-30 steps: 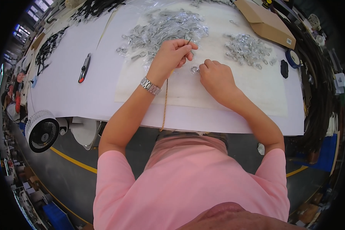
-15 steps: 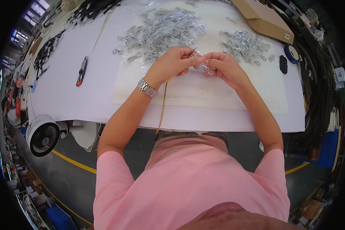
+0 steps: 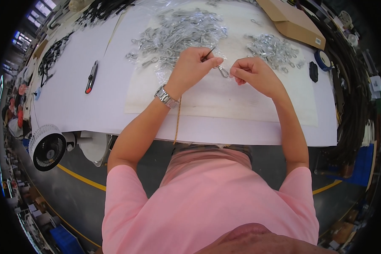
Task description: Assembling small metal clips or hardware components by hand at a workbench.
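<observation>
My left hand (image 3: 194, 65), with a metal-banded watch on its wrist, is closed. From its fingers hangs a silver snap hook (image 3: 223, 72), and a thin dark pointed tool (image 3: 208, 53) juts up past the thumb. A narrow orange-yellow cord (image 3: 178, 120) runs down from under that wrist to the table's front edge. Just right of the hook, apart from it, my right hand (image 3: 252, 74) is closed in a pinch; what its fingers hold, if anything, is too small to tell. Beyond my hands lies a large heap of hooks in clear plastic bags (image 3: 182, 31).
A smaller pile of metal hooks (image 3: 273, 51) lies to the right, near a cardboard box (image 3: 294, 21), a blue tape roll (image 3: 322, 60) and a black object (image 3: 313, 72). A utility knife (image 3: 91, 77) rests at left; a fan (image 3: 48, 148) stands by the table's edge.
My hands have parted, the right one moving rightward. The snap hook now hangs bare from my left hand, where clear plastic was bunched between both hands before.
</observation>
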